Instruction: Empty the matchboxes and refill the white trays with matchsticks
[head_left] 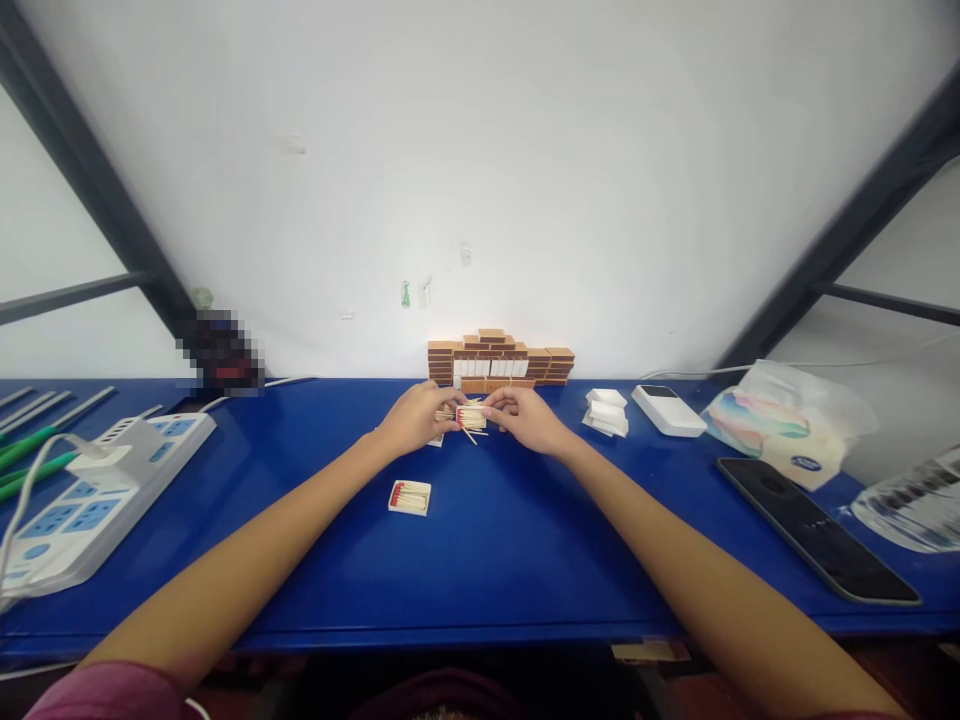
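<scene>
Between my two hands is a small white matchbox tray [472,415] packed with red-headed matches, their heads toward the left. My left hand [417,416] pinches its left end, and the fingertips of my right hand [528,416] close on its right end. Loose matches [470,436] stick out around and below it; some matches behind my left fingers are partly hidden. Closer to me, another open matchbox tray [409,497] holds several matches. Just behind my hands, brown matchboxes [555,366] are stacked in a stepped row against the wall, with white trays [491,368] standing in the middle.
To the right are stacked empty white trays [606,412], a white device with a dark screen [669,410], a tissue pack [787,420], a phone [817,528] and a plastic bottle [915,505]. A power strip [105,500] and green-handled rods [34,455] lie left on the blue table [480,570].
</scene>
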